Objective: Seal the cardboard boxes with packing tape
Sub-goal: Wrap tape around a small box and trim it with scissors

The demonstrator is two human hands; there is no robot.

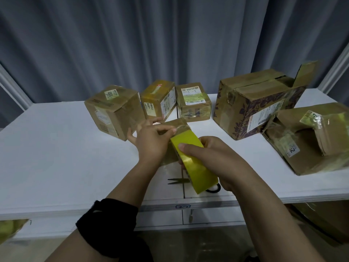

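A grey curtain (132,44) hangs behind the white table (56,148). The biggest carton, a patterned box (255,103) with one flap standing open, sits at the right rear, and a crumpled box (311,138) lies nearer at the far right. At the left rear a plain box (113,110) stands tilted, and beside it come a yellow-taped box (156,99) and a labelled box (192,103). Just in front of these, mid-table, is the small box (182,125), mostly hidden by the left hand (153,142), whose fingers curl round it with the thumb and forefinger pinched at its top. The right hand (213,157) grips the yellow tape roll (196,163), with the thumb laid across its outer face. The roll stands on edge and touches the small box, and its broad band runs from the box toward the near table edge. Beneath it lie scissors (177,180) with the blades pointing left and the handles partly covered by the roll.
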